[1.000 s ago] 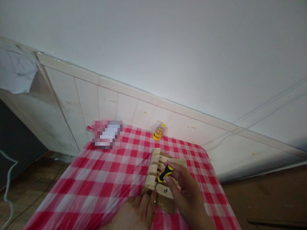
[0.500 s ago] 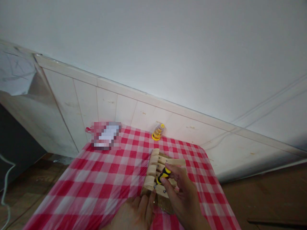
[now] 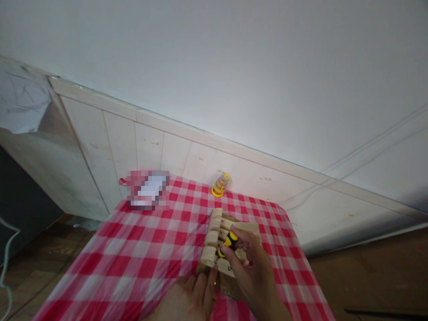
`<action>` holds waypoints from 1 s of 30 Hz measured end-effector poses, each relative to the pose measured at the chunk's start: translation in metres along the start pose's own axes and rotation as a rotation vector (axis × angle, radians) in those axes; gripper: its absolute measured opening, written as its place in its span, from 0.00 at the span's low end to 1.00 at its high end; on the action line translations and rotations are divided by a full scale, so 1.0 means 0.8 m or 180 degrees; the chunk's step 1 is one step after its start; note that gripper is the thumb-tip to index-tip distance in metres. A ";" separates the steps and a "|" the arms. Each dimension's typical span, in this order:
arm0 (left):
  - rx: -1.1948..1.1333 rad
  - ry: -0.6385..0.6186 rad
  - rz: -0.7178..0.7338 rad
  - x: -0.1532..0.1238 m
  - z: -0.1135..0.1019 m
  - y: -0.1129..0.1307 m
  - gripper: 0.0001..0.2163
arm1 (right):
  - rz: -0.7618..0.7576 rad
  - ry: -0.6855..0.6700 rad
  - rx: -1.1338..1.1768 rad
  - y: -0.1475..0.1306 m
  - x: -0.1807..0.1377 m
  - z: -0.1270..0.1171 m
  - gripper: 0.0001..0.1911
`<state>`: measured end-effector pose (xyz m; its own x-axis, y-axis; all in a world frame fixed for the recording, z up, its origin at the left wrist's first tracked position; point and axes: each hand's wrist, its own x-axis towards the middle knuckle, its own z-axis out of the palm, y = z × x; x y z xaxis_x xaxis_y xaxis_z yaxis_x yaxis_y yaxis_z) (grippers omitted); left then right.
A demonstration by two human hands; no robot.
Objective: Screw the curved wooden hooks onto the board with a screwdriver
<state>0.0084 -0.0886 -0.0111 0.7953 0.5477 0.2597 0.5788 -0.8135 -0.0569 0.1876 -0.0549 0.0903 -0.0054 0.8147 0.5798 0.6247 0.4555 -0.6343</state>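
My right hand grips a yellow and black screwdriver between thumb and fingers, its handle tilted over a pale wooden piece. That wooden piece has rounded blocks along its left side and several dark screws in it. The screwdriver's tip is hidden, so I cannot tell which screw it touches. My left hand lies palm down at the near end of the wood, fingers stretched forward, with the index fingertip against it. Beneath the wood is a brownish base, partly covered by my hands.
A red and white checked cloth covers the table. At the back stands a clear, yellow-trimmed container with small contents, close to the white panelled wall. A blurred-out flat object lies at the back left.
The screwdriver's handle has turned slightly in my right hand, showing its yellow and black bands differently. My left hand and the wooden piece look nearly still.
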 end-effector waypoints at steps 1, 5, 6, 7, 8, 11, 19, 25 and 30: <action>-0.0008 0.0019 -0.0006 0.000 0.001 0.000 0.20 | -0.0008 0.0005 -0.0003 -0.001 0.001 0.000 0.17; 0.0011 -0.0001 0.0033 0.001 0.002 0.001 0.19 | -0.0075 0.0007 -0.0081 -0.001 0.004 0.000 0.17; 0.0016 -0.0021 0.0043 0.001 0.002 0.001 0.19 | -0.0092 0.0001 -0.0105 -0.001 0.005 0.000 0.17; 0.0027 -0.0036 0.0038 0.001 0.002 0.001 0.19 | -0.0109 -0.0004 -0.0127 -0.001 0.005 0.000 0.17; 0.0041 -0.0040 0.0026 0.001 0.002 0.001 0.19 | -0.0127 -0.0009 -0.0148 0.000 0.005 0.000 0.17; 0.0075 0.0001 -0.0004 0.001 0.003 0.001 0.20 | -0.0061 -0.0024 -0.0120 0.002 0.001 0.002 0.15; -0.0024 -0.0165 0.0067 0.001 0.003 -0.001 0.18 | 0.0478 -0.0242 0.0615 0.002 -0.007 0.007 0.16; -0.0043 -0.0087 0.0031 0.001 0.003 0.001 0.18 | 0.0475 -0.0209 0.0694 0.002 -0.006 0.008 0.15; -0.0120 0.0057 -0.0044 0.001 0.005 0.001 0.20 | 0.0448 -0.0148 0.0594 0.004 -0.007 0.009 0.15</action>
<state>0.0104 -0.0884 -0.0146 0.7837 0.5557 0.2776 0.5824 -0.8127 -0.0170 0.1835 -0.0554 0.0815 0.0330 0.8886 0.4575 0.4665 0.3911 -0.7934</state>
